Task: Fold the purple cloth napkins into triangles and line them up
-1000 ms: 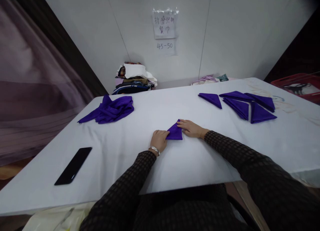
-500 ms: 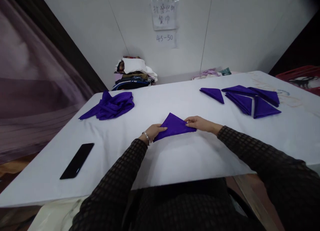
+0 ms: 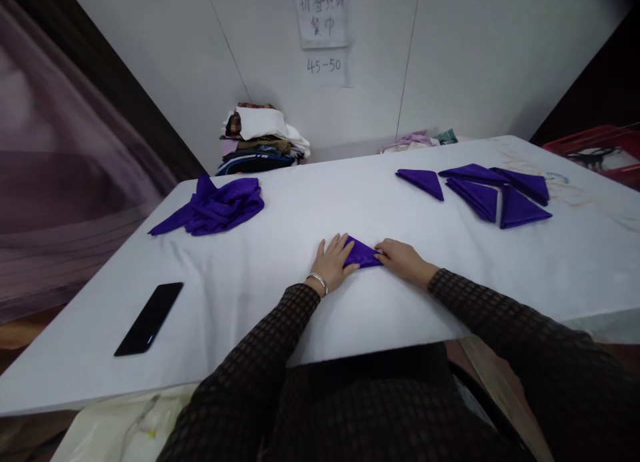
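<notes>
From my remote feed I see the folded purple cloth (image 3: 363, 254) on the white table (image 3: 290, 315), between the hands, its visible long edge slanting from ten to four o'clock; it lies at three o'clock from the left hand (image 3: 333, 263), spread open over its left end and covering more of it. The right hand (image 3: 404, 259) meets its tip from three o'clock, fingers bunched; I cannot tell whether they pinch.

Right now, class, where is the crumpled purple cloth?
In the head view, the crumpled purple cloth lies toward the far left corner of the white table, between the black slab and the stack of clothes, left of the left hand.
</notes>
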Demonstrator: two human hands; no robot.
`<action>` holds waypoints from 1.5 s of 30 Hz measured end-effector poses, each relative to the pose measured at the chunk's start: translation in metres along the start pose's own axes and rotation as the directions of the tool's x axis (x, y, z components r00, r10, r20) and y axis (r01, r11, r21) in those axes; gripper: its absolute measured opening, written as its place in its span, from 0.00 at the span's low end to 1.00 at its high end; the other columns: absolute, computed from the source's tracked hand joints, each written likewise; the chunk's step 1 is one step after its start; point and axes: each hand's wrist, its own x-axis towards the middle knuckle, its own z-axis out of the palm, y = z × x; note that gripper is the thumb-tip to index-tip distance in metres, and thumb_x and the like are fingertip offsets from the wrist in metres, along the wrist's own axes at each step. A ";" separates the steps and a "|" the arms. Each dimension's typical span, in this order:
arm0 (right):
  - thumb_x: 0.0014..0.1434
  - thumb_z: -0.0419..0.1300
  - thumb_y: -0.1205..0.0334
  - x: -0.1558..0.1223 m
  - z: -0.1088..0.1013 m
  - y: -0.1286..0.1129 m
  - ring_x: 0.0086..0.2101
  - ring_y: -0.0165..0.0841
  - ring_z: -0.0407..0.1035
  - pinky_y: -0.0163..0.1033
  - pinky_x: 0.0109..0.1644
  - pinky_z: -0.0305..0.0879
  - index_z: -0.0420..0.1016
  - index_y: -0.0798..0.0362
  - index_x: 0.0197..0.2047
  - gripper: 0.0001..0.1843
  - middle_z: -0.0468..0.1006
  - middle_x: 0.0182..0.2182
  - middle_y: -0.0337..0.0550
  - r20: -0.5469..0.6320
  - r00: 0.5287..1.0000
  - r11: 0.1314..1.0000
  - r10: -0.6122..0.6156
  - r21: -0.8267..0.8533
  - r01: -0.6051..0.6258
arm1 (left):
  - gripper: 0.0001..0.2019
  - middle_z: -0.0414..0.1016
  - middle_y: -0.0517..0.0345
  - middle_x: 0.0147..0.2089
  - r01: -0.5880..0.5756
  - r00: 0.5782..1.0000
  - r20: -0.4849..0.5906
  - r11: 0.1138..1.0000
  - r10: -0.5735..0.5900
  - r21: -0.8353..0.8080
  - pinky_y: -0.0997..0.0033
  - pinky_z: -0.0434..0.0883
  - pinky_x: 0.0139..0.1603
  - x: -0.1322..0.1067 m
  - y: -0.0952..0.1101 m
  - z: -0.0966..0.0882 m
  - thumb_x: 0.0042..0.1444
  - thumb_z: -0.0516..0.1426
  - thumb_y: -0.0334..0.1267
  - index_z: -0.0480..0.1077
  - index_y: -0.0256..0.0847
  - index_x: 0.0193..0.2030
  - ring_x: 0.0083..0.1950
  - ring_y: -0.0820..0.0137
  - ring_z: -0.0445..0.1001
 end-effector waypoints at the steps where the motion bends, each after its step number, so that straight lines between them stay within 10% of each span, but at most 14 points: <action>1: 0.64 0.47 0.53 -0.001 0.001 0.004 0.44 0.44 0.68 0.49 0.48 0.62 0.67 0.42 0.57 0.20 0.75 0.43 0.47 -0.008 1.000 1.000 0.004 0.017 -0.004 | 0.31 0.46 0.50 0.72 -0.031 0.998 0.047 1.000 0.030 0.007 0.43 0.43 0.68 0.001 0.002 0.004 0.61 0.45 0.55 0.52 0.43 0.67 0.71 0.59 0.43; 6: 0.64 0.44 0.50 -0.001 -0.006 0.002 0.52 0.45 0.64 0.53 0.57 0.57 0.55 0.37 0.65 0.26 0.71 0.52 0.43 -0.129 0.990 0.993 -0.058 0.097 0.071 | 0.34 0.45 0.50 0.72 -0.055 0.991 0.120 0.998 0.053 0.010 0.40 0.42 0.67 0.001 0.002 0.014 0.60 0.41 0.60 0.50 0.44 0.68 0.72 0.57 0.41; 12: 0.64 0.47 0.46 0.031 -0.008 -0.088 0.64 0.44 0.44 0.53 0.65 0.43 0.57 0.54 0.64 0.30 0.56 0.65 0.52 -0.246 0.933 0.946 -0.263 0.122 0.299 | 0.29 0.46 0.53 0.72 -0.079 0.993 0.088 0.997 0.076 0.026 0.41 0.36 0.68 0.002 0.000 0.019 0.61 0.46 0.50 0.50 0.48 0.68 0.72 0.57 0.38; 17: 0.63 0.49 0.43 0.063 0.022 -0.129 0.66 0.46 0.38 0.54 0.66 0.36 0.55 0.59 0.64 0.34 0.49 0.67 0.57 -0.183 0.975 0.978 -0.126 0.139 0.153 | 0.27 0.50 0.58 0.71 -0.070 0.996 0.062 0.997 0.068 0.022 0.47 0.36 0.68 0.004 0.001 0.025 0.60 0.47 0.40 0.53 0.49 0.67 0.72 0.56 0.37; 31: 0.64 0.40 0.39 0.015 0.037 -0.061 0.65 0.46 0.40 0.54 0.66 0.37 0.51 0.59 0.68 0.39 0.49 0.67 0.57 -0.136 0.990 0.999 0.043 0.022 -0.040 | 0.32 0.45 0.51 0.72 -0.042 0.988 0.150 0.998 0.035 0.040 0.41 0.42 0.67 0.003 0.003 0.010 0.60 0.47 0.50 0.46 0.46 0.70 0.72 0.57 0.41; 45: 0.63 0.40 0.37 -0.005 0.032 -0.026 0.65 0.48 0.43 0.56 0.64 0.42 0.49 0.57 0.68 0.41 0.50 0.66 0.56 -0.103 0.993 0.989 -0.064 -0.140 0.049 | 0.33 0.48 0.48 0.71 0.032 0.996 0.090 0.998 -0.027 -0.052 0.41 0.40 0.67 -0.023 -0.019 0.006 0.61 0.45 0.56 0.51 0.41 0.68 0.71 0.54 0.43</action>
